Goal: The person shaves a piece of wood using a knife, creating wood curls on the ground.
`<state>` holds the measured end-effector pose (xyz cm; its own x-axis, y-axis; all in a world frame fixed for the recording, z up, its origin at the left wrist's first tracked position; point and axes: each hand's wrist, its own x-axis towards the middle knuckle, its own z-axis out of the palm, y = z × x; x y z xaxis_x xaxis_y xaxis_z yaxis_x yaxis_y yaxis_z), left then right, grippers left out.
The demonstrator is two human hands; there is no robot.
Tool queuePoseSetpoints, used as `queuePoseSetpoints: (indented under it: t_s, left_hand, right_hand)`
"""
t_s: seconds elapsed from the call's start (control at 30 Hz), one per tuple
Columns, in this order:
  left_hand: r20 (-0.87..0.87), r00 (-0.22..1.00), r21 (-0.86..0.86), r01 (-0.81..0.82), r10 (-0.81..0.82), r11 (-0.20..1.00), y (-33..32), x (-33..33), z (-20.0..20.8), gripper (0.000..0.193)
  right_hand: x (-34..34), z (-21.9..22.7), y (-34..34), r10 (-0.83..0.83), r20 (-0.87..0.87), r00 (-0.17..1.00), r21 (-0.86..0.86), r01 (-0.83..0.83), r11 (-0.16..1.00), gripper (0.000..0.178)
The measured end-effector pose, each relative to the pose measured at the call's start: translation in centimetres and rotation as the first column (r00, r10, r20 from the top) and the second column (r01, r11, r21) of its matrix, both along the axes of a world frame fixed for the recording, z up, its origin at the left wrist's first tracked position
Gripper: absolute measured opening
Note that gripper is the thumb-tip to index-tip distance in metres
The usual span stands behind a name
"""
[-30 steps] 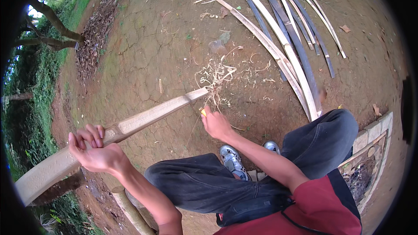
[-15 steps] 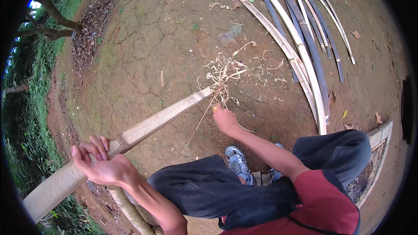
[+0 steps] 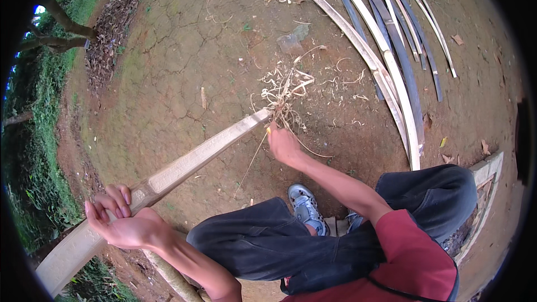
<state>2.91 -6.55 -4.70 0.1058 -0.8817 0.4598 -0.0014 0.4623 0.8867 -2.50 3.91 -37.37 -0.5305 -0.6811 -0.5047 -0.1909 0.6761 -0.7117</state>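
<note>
grasping the pale strip (image 3: 204, 157) is our left hand (image 3: 126, 225), palm turned up and fingers bent over the edge; our right hand (image 3: 284, 144) is closed around something yellow (image 3: 269, 130), mostly hidden, perhaps the handle of a small blade. if it is a blade, we think it could slip off the strip's far end and hurt us, because the right fingers are so near to that end. also, a weak left grip might let the strip roll, we judge. the strip lies aslant, from the lower left border up to the curled shavings (image 3: 286, 92), in front of our knees (image 3: 204, 237). its face is light, woody and somewhat rough, with a raised joint just beyond our left hand; toward the far end it looks narrower.
</note>
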Motion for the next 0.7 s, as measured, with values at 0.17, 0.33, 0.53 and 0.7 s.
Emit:
queuePoseSetpoints:
  t_s: [0.17,0.33,0.53,0.7]
  left_hand:
    - [0.013,0.999,0.019,0.040,-0.040,0.999,0.1,-1.3,-0.2,0.034]
    - [0.042,0.995,0.014,0.093,-0.094,0.996,-0.7,0.7,-0.1,0.036]
    - [0.027,0.987,0.018,0.159,-0.159,0.987,-1.4,-0.1,-0.1,0.038]
    - [0.028,0.981,0.028,0.192,-0.192,0.981,-2.0,0.6,-0.3,0.038]
  right_hand:
    - [-0.7,-9.9,3.2,-0.109,-0.118,0.987,0.145,0.126,0.981,0.020]
    - [0.7,-3.3,1.5,-0.021,-0.033,0.999,0.061,0.023,0.998,0.020]
    - [-0.7,-7.0,0.8,-0.051,-0.109,0.993,0.142,0.066,0.988,0.017]
    - [-2.9,-2.4,-0.8,0.055,-0.079,0.995,0.159,-0.042,0.986,0.027]
